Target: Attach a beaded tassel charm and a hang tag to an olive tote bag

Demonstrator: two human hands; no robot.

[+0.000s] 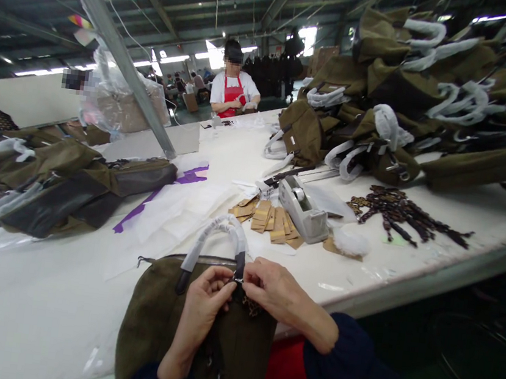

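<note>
Olive handbag [157, 325] lies at bottom centre on the white worktop [38, 286]; left hand [205, 300] and right hand [275, 290] both pinch small hardware at its wrapped handle [218, 231]. Tape dispenser [303, 208] and paper tags [270, 219] mid-frame, bag pile [430, 94] upper right, factory hall behind.

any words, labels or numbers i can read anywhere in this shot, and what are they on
No text can be read anywhere.
Brown paper tags on the table: any print too small to read.
Tape dispenser: no legible marking.
Small label on a bag in the pile: blurred.
Olive bag under the left hand and right hand: no lettering visible.
</note>
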